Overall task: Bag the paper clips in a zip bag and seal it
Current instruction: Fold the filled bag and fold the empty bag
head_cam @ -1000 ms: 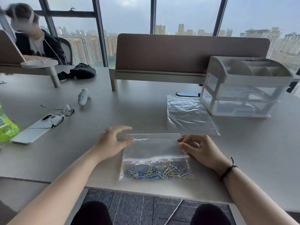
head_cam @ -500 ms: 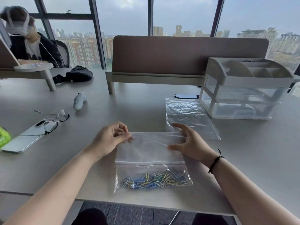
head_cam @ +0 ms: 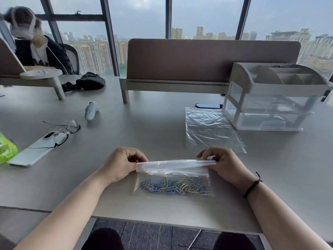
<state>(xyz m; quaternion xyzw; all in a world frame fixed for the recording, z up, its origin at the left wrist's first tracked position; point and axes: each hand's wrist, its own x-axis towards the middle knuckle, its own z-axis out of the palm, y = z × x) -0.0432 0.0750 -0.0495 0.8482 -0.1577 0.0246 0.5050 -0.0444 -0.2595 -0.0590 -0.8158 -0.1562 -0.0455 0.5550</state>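
We sit at a pale grey desk [head_cam: 153,123] before tall windows overlooking a city. Near its front edge lies the zip bag [head_cam: 173,175], our landmark. Our left hand [head_cam: 120,165] pinches the bag's top left corner; our right hand [head_cam: 225,164] pinches the top right corner, holding the top strip raised between them. The paper clips [head_cam: 173,185] lie inside, along the bottom, below both grips. Behind the bag, to its right, lies a spare bag [head_cam: 210,129].
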